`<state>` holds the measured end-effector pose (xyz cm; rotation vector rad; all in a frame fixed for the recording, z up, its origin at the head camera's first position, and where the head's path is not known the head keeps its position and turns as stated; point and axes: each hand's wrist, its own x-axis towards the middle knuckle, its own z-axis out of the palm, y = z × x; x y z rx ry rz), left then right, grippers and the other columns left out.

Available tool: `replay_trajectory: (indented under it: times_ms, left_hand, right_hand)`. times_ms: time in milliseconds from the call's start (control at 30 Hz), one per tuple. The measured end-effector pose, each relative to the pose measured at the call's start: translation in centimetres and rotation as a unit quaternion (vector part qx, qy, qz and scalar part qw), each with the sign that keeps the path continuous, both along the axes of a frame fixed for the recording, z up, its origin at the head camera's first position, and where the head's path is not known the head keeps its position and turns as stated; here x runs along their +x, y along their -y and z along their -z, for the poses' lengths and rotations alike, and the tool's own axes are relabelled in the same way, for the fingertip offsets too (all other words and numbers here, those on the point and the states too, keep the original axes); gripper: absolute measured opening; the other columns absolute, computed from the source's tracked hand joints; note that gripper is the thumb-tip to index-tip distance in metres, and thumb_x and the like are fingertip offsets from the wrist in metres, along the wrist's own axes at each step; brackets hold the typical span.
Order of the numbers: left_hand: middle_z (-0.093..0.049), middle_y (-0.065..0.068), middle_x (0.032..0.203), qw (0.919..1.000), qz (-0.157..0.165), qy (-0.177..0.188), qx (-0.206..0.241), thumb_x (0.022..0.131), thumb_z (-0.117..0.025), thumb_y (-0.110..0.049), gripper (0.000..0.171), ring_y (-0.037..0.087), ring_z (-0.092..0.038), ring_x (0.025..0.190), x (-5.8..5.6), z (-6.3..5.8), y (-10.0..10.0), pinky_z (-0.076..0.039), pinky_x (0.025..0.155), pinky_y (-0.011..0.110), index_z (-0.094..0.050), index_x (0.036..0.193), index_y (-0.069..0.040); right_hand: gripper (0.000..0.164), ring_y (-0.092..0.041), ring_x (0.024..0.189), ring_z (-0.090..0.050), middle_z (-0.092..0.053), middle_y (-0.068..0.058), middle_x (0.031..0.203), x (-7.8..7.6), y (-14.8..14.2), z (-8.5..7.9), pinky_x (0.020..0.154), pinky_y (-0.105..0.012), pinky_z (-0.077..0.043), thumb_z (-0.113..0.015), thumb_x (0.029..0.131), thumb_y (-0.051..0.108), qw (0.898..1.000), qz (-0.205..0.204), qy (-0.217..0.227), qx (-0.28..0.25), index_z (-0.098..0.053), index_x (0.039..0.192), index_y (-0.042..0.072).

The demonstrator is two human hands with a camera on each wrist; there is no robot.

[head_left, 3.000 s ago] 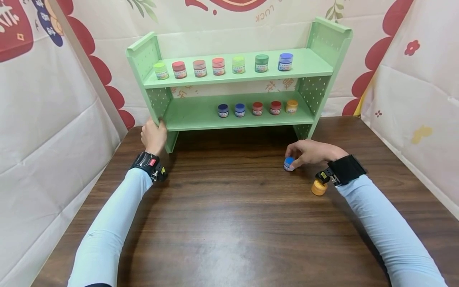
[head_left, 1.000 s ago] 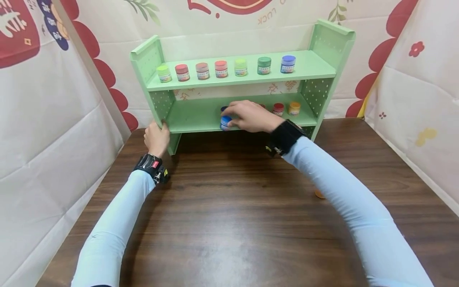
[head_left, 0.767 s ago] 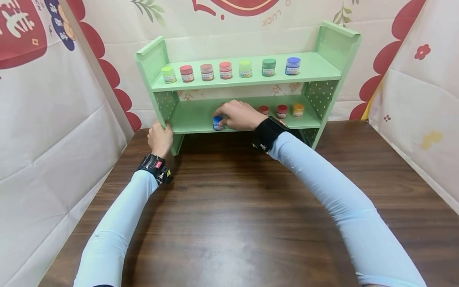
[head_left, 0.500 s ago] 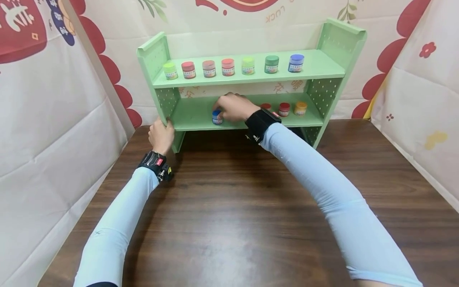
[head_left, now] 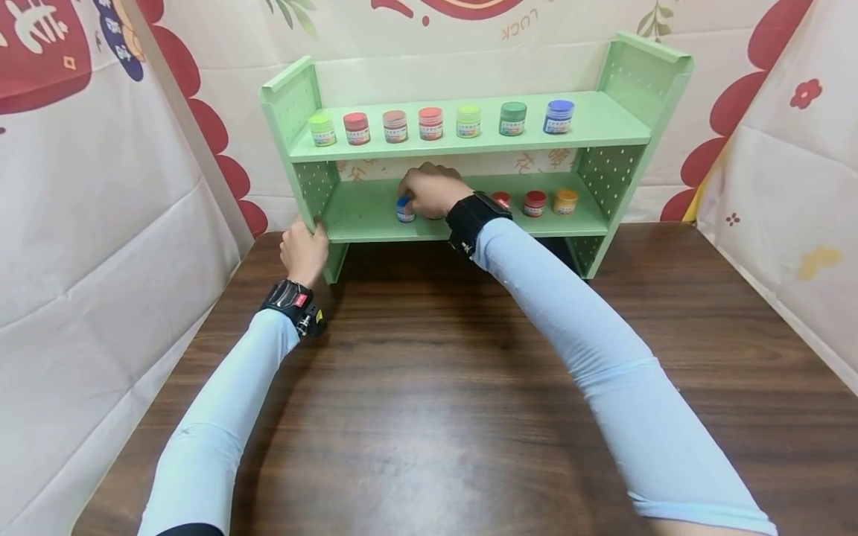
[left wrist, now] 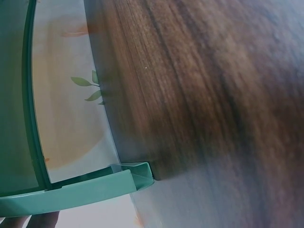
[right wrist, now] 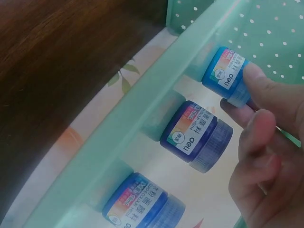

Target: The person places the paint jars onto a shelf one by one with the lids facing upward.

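Note:
My right hand pinches the lid of a small blue paint jar between thumb and fingers. The jar is upright on the lower board of a green two-tier shelf, left of the other jars there. In the right wrist view, the thumb touches the blue jar. Beside it stand a dark blue jar and another blue jar, both mostly hidden in the head view. My left hand grips the lower front edge of the shelf's left side panel.
Several paint jars stand in a row on the upper board, from a light green jar to a blue jar. Red jars and a yellow-orange jar stand lower right. The shelf stands on a brown wooden table, with printed cloth behind.
My right hand has carried the blue jar from the table up and left onto the lower board, then slightly inward. My right arm now hides the orange jar's place. The left hand keeps its grip.

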<state>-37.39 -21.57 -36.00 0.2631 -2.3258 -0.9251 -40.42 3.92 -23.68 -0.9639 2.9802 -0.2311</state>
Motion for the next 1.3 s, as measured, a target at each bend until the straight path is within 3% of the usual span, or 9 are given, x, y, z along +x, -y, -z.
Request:
replay_trajectory:
  times_ms: [200, 400, 633, 767, 1000, 1300]
  left_hand:
    - [-0.073, 0.027, 0.103, 1.0, 0.004, -0.001, 0.001, 0.103, -0.046, -0.036, 0.033, 0.051, -0.069, 0.097, -0.1, -0.1, 0.0, -0.049, 0.077, 0.063, -0.047, 0.082, -0.01]
    - [-0.073, 0.027, 0.103, 1.0, 0.003, 0.009, 0.002, 0.104, -0.045, -0.037, 0.034, 0.051, -0.07, 0.098, -0.2, 0.1, 0.0, -0.05, 0.078, 0.063, -0.047, 0.081, -0.011]
    - [-0.073, 0.028, 0.101, 1.0, 0.004, 0.009, -0.001, 0.105, -0.045, -0.037, 0.035, 0.05, -0.07, 0.094, -0.2, 0.2, 0.0, -0.05, 0.077, 0.062, -0.046, 0.081, -0.011]
    - [-0.072, 0.027, 0.098, 1.0, 0.005, 0.006, 0.003, 0.104, -0.045, -0.037, 0.035, 0.05, -0.069, 0.092, -0.1, 0.0, 0.1, -0.049, 0.076, 0.063, -0.045, 0.08, -0.012]
    - [-0.073, 0.028, 0.099, 1.0, -0.001, 0.002, 0.0, 0.104, -0.045, -0.037, 0.035, 0.051, -0.07, 0.094, -0.1, 0.1, 0.2, -0.049, 0.076, 0.063, -0.046, 0.081, -0.011]
    - [-0.072, 0.027, 0.099, 1.0, 0.003, 0.003, 0.002, 0.104, -0.045, -0.036, 0.033, 0.051, -0.069, 0.095, 0.0, 0.0, 0.1, -0.049, 0.076, 0.063, -0.046, 0.081, -0.011]
  right_hand:
    - [0.037, -0.028, 0.125, -0.06, -0.066, -0.008, 0.14, 0.0, 0.1, 0.0, 0.104, -0.049, -0.048, -0.067, 0.1, 0.027, 1.0, 0.016, -0.001, 0.005, -0.069, 0.134, 0.015]
    - [0.028, -0.024, 0.098, -0.056, -0.068, -0.007, 0.115, 0.0, -0.1, 0.7, 0.085, -0.042, -0.046, -0.069, 0.098, 0.03, 1.0, 0.015, -0.008, -0.007, -0.07, 0.12, 0.013]
    - [0.048, -0.023, 0.102, -0.055, -0.066, -0.007, 0.118, 0.4, -0.5, 1.0, 0.086, -0.042, -0.047, -0.071, 0.096, 0.033, 0.999, 0.012, -0.027, -0.015, -0.061, 0.138, 0.013]
    - [0.048, -0.022, 0.094, -0.055, -0.066, -0.006, 0.111, 1.0, -0.6, 0.7, 0.078, -0.039, -0.046, -0.072, 0.096, 0.032, 0.999, -0.006, -0.038, -0.026, -0.062, 0.138, 0.012]
    - [0.041, -0.023, 0.107, -0.065, -0.071, -0.005, 0.125, 2.3, -2.1, 0.9, 0.09, -0.044, -0.055, -0.072, 0.097, 0.034, 0.997, -0.044, -0.05, -0.036, -0.067, 0.133, 0.015]
    - [0.047, -0.031, 0.115, -0.063, -0.059, -0.011, 0.141, 5.6, -6.6, 1.2, 0.091, -0.051, -0.053, -0.073, 0.096, 0.038, 0.996, -0.036, -0.065, -0.042, -0.064, 0.138, 0.018]
